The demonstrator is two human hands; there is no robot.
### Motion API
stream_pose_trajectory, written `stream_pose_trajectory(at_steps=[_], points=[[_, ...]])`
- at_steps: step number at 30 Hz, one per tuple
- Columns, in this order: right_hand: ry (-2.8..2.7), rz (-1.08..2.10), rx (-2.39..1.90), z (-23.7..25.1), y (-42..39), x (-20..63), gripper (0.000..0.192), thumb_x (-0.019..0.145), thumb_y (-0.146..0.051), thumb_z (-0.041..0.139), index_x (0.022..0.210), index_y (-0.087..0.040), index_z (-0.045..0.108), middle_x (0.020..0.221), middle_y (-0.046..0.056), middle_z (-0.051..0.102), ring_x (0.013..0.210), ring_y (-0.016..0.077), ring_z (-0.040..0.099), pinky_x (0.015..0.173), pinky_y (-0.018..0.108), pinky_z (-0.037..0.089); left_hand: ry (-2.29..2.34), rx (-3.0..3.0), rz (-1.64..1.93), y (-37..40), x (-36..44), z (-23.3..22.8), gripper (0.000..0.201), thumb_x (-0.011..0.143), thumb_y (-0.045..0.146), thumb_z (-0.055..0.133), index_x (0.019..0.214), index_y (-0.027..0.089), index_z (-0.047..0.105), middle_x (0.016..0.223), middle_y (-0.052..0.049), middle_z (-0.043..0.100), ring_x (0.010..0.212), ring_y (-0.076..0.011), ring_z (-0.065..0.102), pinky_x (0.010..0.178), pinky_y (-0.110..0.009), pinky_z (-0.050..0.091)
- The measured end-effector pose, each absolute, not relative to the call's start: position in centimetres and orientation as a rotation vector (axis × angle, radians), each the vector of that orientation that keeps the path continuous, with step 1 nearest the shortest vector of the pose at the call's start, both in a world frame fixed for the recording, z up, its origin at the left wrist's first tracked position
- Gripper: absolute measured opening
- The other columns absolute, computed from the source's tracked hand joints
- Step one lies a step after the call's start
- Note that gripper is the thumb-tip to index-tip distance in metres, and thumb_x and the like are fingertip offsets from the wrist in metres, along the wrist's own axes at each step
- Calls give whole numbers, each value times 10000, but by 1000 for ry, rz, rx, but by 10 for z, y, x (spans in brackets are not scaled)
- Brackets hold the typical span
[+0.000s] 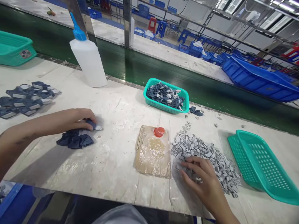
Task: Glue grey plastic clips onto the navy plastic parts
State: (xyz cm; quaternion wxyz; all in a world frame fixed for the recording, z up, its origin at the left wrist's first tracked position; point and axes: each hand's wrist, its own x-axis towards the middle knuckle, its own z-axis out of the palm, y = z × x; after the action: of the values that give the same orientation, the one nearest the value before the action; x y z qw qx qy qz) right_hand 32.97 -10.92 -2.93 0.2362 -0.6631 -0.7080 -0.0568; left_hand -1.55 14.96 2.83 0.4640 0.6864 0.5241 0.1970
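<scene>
My left hand (77, 119) rests on the white table and pinches a dark blue part with a grey tab (94, 125), just above a small heap of dark blue parts (75, 140). My right hand (201, 174) lies with fingers spread on the near edge of a pile of small grey pieces (205, 154); whether it grips one I cannot tell. Between the hands lies a brown card wrapped in clear film (153, 152) with a smear of glue and a red cap (159, 132) on it.
A green basket of dark blue and grey parts (166, 95) stands behind the card. An empty green basket (263, 163) sits at the right. Finished dark blue parts (25, 98) lie at the left. A white squeeze bottle (88, 59) stands by the green conveyor belt (140, 67). Another green basket (14, 48) sits far left.
</scene>
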Motion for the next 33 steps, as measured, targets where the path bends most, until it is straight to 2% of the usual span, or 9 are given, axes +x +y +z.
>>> stream_pose_trajectory(at_steps=[3,5,10,12,15,17,22,26,33], points=[[-1972,-75,-1815,-27,-103,334,150,832,-350,597,921,-239,644,932,46,585,877,170,552,708,305,499,1350,1873,379,143,-16,30,144,819,265,597,775,152,676,745,40,565,848,-232,551,1058,-523,237],[-1981,-32,-1815,-27,-101,336,135,828,-352,599,893,-246,650,922,41,587,863,169,554,700,305,502,1368,1934,442,138,-17,30,100,845,236,556,827,168,626,814,31,513,892,-235,523,1067,-558,207],[-1977,23,-1815,-29,-98,337,119,838,-340,581,812,-247,652,887,39,581,831,167,549,683,308,498,1330,1902,684,121,-17,33,94,834,106,516,834,195,547,880,32,460,923,-165,463,1121,-428,154],[-1985,23,-1804,-30,-98,337,106,836,-321,584,801,-246,651,870,40,574,824,168,544,677,306,491,1325,1806,791,110,-12,37,92,882,148,446,882,208,515,866,26,506,885,-152,517,1074,-417,288],[-2005,-15,-1777,-29,-99,336,72,823,-290,600,803,-240,648,853,41,562,820,168,526,664,297,471,1250,1424,1017,89,-1,45,153,915,153,369,935,227,501,834,33,581,748,-116,632,784,-264,541],[-2004,-75,-1756,-26,-97,334,62,812,-281,613,793,-230,642,847,42,554,811,168,503,657,296,446,1222,1011,1081,75,5,50,202,885,95,399,922,214,558,784,30,636,671,-112,674,608,-186,575],[-1921,-243,-1719,-13,-76,314,59,800,-269,643,830,-219,646,900,52,532,838,179,470,717,337,378,1145,451,890,40,11,45,108,769,208,666,868,192,706,756,-36,765,630,-173,719,570,-219,611],[-1868,-257,-1703,-14,-44,290,48,799,-267,640,802,-220,648,924,50,526,869,188,469,748,357,358,1001,378,784,12,21,34,374,466,274,905,805,244,749,749,-15,779,633,-186,725,517,-187,583],[-1907,-161,-1712,-23,-16,273,54,797,-249,621,763,-217,647,882,44,527,842,188,449,767,379,364,712,51,629,-16,23,6,158,701,223,778,855,241,753,830,-53,787,875,-251,731,707,-287,589]])
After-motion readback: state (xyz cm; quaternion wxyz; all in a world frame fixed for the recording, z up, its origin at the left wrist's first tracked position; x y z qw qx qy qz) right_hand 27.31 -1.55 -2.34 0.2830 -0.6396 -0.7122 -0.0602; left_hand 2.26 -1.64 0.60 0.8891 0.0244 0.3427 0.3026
